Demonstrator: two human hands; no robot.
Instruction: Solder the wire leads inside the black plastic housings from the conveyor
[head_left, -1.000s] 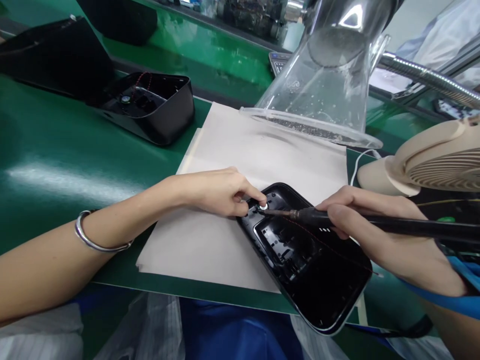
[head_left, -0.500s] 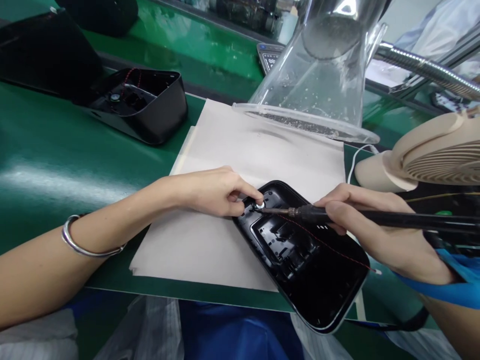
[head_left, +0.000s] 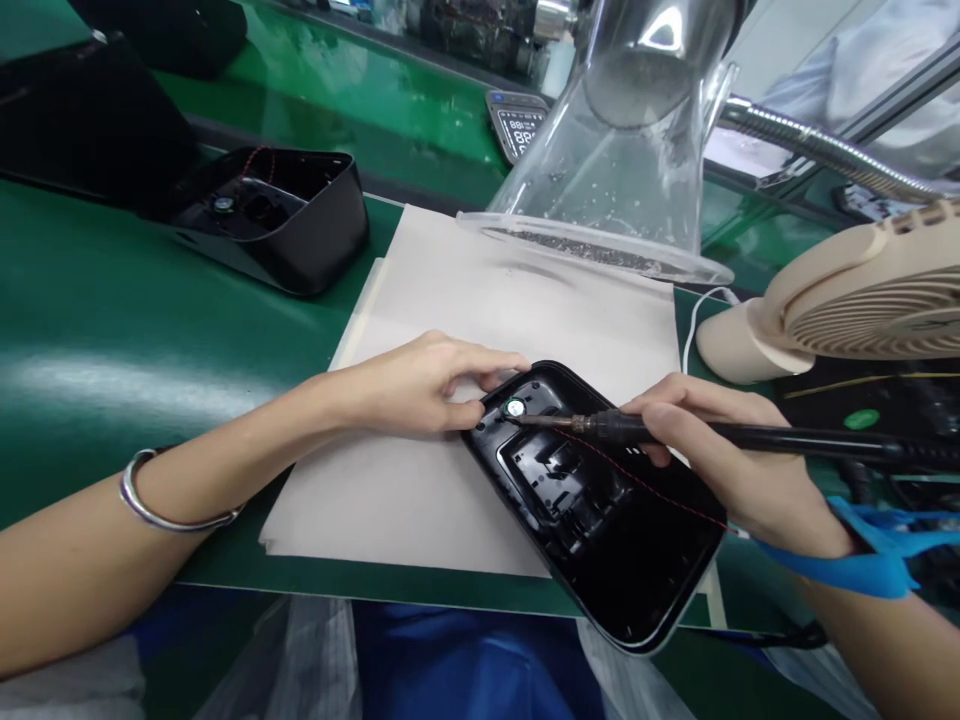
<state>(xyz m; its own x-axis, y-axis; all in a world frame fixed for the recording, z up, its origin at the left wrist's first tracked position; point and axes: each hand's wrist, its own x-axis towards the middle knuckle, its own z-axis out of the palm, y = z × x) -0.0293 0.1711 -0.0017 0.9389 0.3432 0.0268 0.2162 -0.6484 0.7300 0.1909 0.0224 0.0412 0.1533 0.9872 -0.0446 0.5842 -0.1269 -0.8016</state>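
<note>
A black plastic housing (head_left: 600, 510) lies open side up on a white sheet (head_left: 465, 330). My left hand (head_left: 420, 385) grips the housing's far left corner, thumb and fingers curled round its rim. My right hand (head_left: 720, 460) holds a black soldering iron (head_left: 750, 436) like a pen. Its tip rests beside a small round silver part (head_left: 514, 407) seated in the housing's top corner. A thin red wire (head_left: 637, 480) runs across the inside of the housing. A silver bangle (head_left: 161, 505) is on my left wrist and a blue strap (head_left: 870, 550) on my right.
A clear funnel-shaped fume hood (head_left: 622, 170) on a metal flex hose hangs over the sheet's far edge. A beige fan (head_left: 855, 310) stands at the right. A second black housing (head_left: 270, 215) lies at the back left on the green mat (head_left: 112, 320).
My left fingertip has lifted off the round silver part and now holds the housing's rim. The soldering iron tip stays by the part. The view shifted slightly.
</note>
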